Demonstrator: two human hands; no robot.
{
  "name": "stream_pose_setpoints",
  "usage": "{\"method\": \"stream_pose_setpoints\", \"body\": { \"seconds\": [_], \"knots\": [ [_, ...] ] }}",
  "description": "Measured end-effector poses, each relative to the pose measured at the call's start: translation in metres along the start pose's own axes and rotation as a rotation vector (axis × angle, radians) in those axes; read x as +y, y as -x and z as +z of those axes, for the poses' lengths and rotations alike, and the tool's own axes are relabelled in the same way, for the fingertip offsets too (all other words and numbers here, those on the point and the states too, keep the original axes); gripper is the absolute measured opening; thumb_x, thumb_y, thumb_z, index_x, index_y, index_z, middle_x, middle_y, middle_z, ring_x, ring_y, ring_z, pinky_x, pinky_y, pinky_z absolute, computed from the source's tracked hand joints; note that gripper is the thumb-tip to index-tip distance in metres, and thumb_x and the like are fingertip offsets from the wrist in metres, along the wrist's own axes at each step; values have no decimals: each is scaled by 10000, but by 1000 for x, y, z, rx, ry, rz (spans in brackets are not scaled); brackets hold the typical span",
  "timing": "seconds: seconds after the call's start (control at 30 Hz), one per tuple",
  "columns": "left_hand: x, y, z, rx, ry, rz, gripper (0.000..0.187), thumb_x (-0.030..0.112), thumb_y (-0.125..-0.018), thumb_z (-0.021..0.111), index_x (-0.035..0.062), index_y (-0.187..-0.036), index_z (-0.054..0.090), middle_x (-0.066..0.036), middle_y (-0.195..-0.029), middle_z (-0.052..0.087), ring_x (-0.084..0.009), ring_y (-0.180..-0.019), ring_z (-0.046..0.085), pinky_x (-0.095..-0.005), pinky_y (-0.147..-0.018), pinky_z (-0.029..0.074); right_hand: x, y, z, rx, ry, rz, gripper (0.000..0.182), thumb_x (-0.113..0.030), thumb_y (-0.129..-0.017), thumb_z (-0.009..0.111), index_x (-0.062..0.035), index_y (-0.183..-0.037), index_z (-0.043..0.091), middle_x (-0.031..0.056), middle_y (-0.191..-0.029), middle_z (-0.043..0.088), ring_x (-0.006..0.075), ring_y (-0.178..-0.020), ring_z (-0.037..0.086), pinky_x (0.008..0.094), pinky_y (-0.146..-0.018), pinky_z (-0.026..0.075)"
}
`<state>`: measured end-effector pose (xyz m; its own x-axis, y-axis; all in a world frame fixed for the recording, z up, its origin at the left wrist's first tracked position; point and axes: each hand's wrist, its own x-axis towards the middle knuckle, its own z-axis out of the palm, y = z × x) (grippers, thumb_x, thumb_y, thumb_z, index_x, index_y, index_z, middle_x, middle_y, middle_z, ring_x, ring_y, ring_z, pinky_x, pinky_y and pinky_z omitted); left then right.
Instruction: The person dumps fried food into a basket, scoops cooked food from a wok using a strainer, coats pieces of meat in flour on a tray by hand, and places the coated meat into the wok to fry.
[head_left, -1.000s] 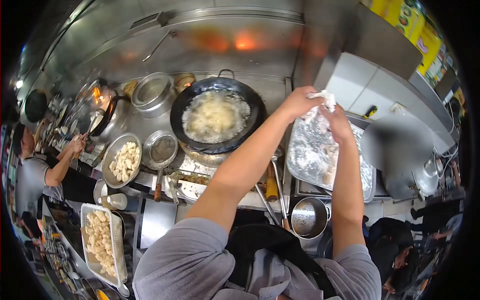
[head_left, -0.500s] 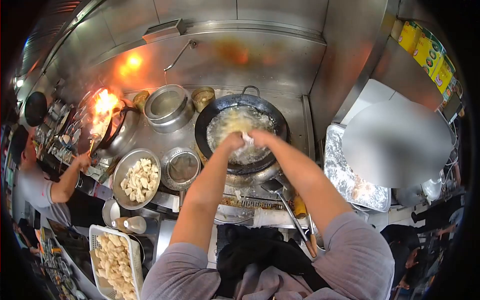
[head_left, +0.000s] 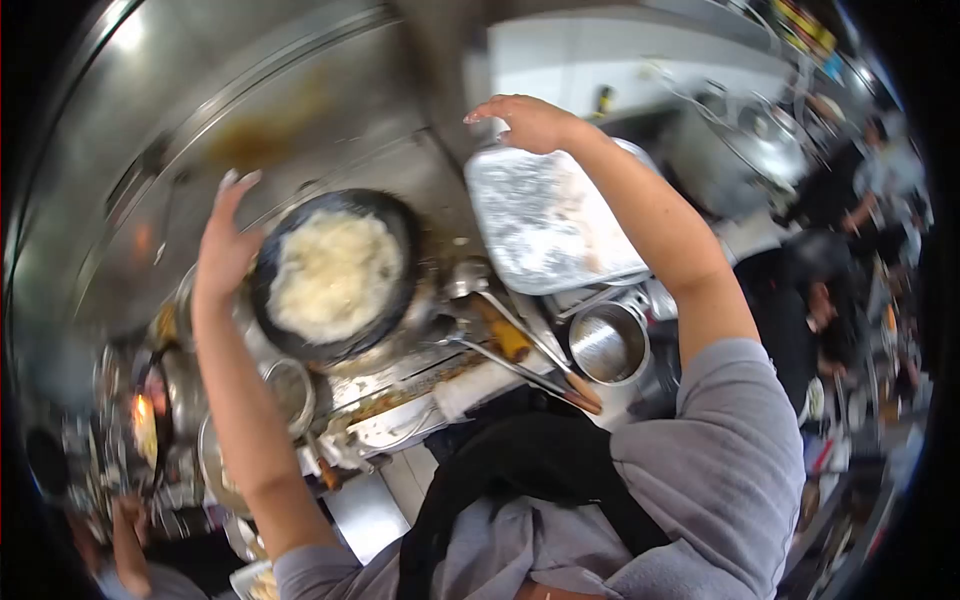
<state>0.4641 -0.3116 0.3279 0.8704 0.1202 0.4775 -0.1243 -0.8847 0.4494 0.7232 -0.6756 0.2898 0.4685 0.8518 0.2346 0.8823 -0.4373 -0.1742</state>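
My left hand (head_left: 228, 240) is raised beside the left rim of the wok (head_left: 408, 285). Its fingers are apart, with white powder on their tips, and nothing is in it. Pale foaming oil (head_left: 335, 275) fills much of the wok; the food in it cannot be told piece by piece. Over the far edge of a metal tray (head_left: 530, 285) reaches my right hand (head_left: 530, 122), empty, its thumb and fingers spread and whitened at the tips. White flour-like powder (head_left: 565, 225) coats the tray.
A ladle (head_left: 475, 280) and a spatula (head_left: 445, 328) lie between wok and tray. Below the tray stands a metal pot (head_left: 608, 340). Flames (head_left: 145, 425) burn at far left, near another person's hand (head_left: 130, 512). A large lidded pot (head_left: 735, 150) is at upper right.
My hands have parted from over the wok, the left towards its left side and the right to the tray. The view has swung right. Foam in the wok looks thicker and paler.
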Motion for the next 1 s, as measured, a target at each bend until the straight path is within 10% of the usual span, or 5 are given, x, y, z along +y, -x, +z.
{"method": "stream_pose_setpoints", "body": {
  "seconds": [0.33, 0.5, 0.67, 0.73, 1.0],
  "knots": [
    [160, -63, 246, -523, 195, 47, 596, 106, -737, 687, 116, -1303, 501, -103, -1180, 592, -182, -885, 589, -319, -789, 492, 124, 238, 33, -237, -119, 489, 670, -223, -729, 739, -199, -1340, 465, 197, -1162, 577, 348, -1070, 562, 410, -940, 443],
    [245, -27, 403, -661, -48, 101, 962, 355, -624, 827, 168, -1426, 331, -268, -1389, 374, -439, -1259, 399, -446, -1008, 398, 86, 242, 90, -262, 5, 487, 770, -269, -699, 760, -286, -1383, 406, 168, -1277, 470, 417, -1150, 474, 437, -952, 438],
    [264, -14, 449, -497, -117, -42, 614, 269, -733, 725, 153, -1287, 485, -243, -1294, 418, -426, -1110, 508, -483, -898, 458, 149, 259, 126, 228, -244, 425, 252, -100, -748, 595, -130, -998, 612, 195, -1011, 567, 384, -926, 574, 447, -810, 458],
    [252, -10, 460, -397, -40, -27, 277, 97, -766, 608, 108, -1043, 622, -213, -1195, 469, -390, -1012, 554, -444, -858, 476, 174, 268, 116, 269, -263, 526, 245, -108, -749, 606, -125, -993, 611, 200, -1017, 565, 386, -927, 571, 446, -807, 458],
    [192, -72, 437, -87, 275, 118, 189, 46, -751, 576, 83, -923, 644, -180, -1041, 597, -354, -959, 585, -395, -863, 460, 190, 225, 117, 169, 24, 715, 318, -154, -754, 658, -156, -1064, 587, 189, -1191, 546, 345, -1040, 578, 441, -834, 485]
  ]
}}
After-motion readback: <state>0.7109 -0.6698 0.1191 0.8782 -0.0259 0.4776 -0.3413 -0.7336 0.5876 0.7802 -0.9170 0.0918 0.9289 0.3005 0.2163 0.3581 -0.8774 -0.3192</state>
